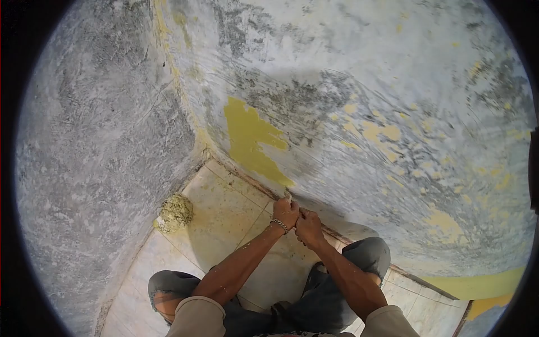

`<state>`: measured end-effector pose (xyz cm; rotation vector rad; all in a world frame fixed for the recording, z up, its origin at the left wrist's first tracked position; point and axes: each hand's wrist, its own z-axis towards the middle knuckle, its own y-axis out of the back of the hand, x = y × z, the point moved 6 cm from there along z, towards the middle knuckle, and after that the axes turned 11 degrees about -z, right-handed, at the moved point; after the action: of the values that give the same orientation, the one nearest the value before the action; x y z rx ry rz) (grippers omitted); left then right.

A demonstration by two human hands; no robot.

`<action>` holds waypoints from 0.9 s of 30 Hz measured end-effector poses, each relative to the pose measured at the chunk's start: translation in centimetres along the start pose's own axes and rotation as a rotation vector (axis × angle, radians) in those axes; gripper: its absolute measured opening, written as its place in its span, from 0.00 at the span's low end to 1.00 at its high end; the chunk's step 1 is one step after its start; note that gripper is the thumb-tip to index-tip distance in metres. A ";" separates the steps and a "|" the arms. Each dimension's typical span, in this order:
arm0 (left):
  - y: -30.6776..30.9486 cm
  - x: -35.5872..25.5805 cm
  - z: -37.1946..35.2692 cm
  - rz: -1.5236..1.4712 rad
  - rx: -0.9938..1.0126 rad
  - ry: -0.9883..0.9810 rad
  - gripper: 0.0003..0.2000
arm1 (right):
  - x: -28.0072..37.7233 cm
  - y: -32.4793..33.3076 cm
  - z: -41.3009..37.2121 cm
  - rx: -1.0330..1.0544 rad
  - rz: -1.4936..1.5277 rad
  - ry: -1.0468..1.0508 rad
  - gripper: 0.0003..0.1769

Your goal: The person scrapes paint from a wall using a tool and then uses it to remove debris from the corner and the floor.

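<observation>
Low at the foot of the wall, my left hand, with a chain bracelet at its wrist, is closed. My right hand is closed too, just beside it and touching or nearly so. A small pale tip shows above the left fingers, against the wall base; what either hand grips is mostly hidden. Right above them, a patch of yellow paint remains on the scraped grey-white wall.
A rough, yellowish-white clump lies on the tiled floor by the left wall. The two walls meet in a corner ahead. My bent knees flank my arms. A yellow-green band runs low at the right.
</observation>
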<state>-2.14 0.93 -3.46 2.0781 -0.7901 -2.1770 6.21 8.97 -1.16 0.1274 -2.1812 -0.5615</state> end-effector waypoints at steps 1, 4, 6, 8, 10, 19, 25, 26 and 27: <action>0.2 0.5 0.5 -0.003 -0.003 0.004 0.13 | -0.4 -0.7 1.4 -0.015 -0.042 0.041 0.18; 1.6 2.5 1.7 -0.022 -0.077 -0.049 0.12 | -0.4 -2.6 4.3 -0.047 -0.095 0.121 0.18; 2.6 3.5 2.8 0.063 -0.200 -0.259 0.12 | 0.3 -3.8 5.8 -0.072 -0.099 0.160 0.18; 3.6 4.1 3.9 0.071 -0.162 -0.187 0.13 | 1.2 -4.6 6.9 -0.060 -0.162 0.219 0.19; 3.9 4.2 4.0 0.077 -0.128 -0.123 0.13 | 1.0 -5.0 7.3 -0.033 -0.188 0.179 0.19; 2.2 -0.8 0.5 0.009 -0.099 -0.207 0.12 | 1.9 -1.1 -0.2 -0.091 -0.007 0.140 0.16; 0.9 -1.8 -0.3 0.000 0.008 -0.163 0.12 | 0.8 -0.3 -1.8 -0.021 0.143 0.074 0.14; 1.0 -1.6 -0.2 -0.002 0.001 -0.187 0.11 | 1.0 -0.4 -1.9 -0.029 0.145 0.033 0.14; 1.1 -1.3 -0.1 -0.006 -0.006 -0.208 0.11 | 1.0 -0.6 -1.7 -0.027 0.147 0.032 0.14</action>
<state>-2.29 0.40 -1.88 1.8747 -0.7906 -2.4239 6.86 7.53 0.21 -0.0379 -2.1311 -0.5016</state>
